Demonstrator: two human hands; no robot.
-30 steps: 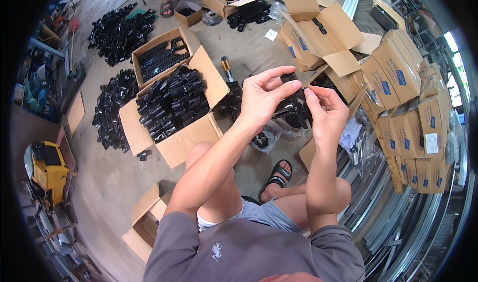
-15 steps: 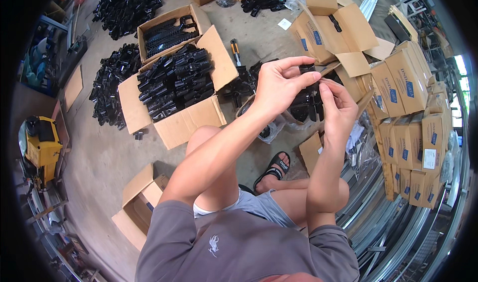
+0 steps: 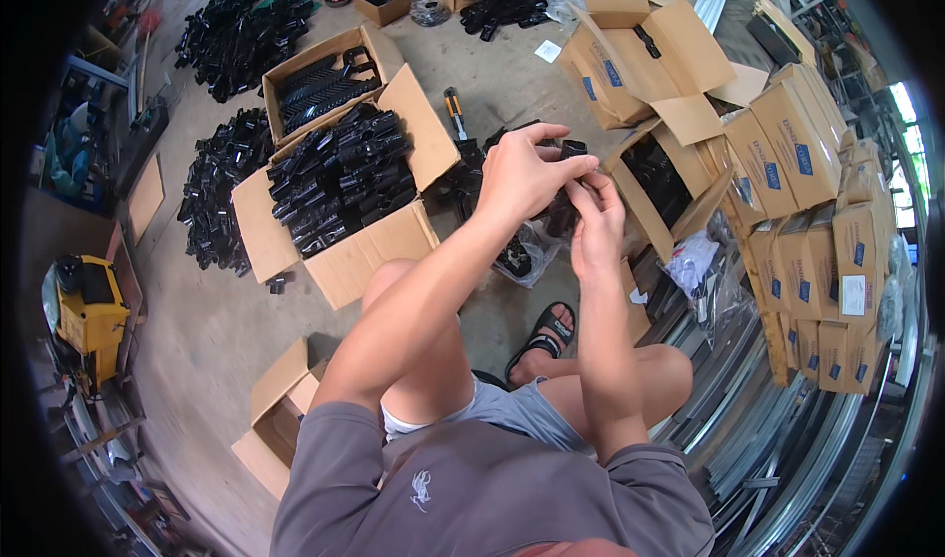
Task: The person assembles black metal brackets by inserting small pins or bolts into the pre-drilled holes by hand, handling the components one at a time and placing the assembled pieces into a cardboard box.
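Observation:
My left hand is closed round a small black part, its thumb and fingers pinching it from the left. My right hand meets it at the lower right, fingertips pressed together against the thumb; what lies between them is mostly hidden. Below the hands, a clear plastic bag with black pieces rests on the floor. More black parts lie just left of my left hand, beside an orange-and-black handled tool.
An open carton full of black parts stands at left, with black heaps beyond it. At right are an open box holding black pieces, stacked cartons and long metal profiles. A yellow machine sits far left.
Both hands have moved left and slightly lower with the black part. The open box of black pieces at right, earlier partly covered by my right hand, now shows.

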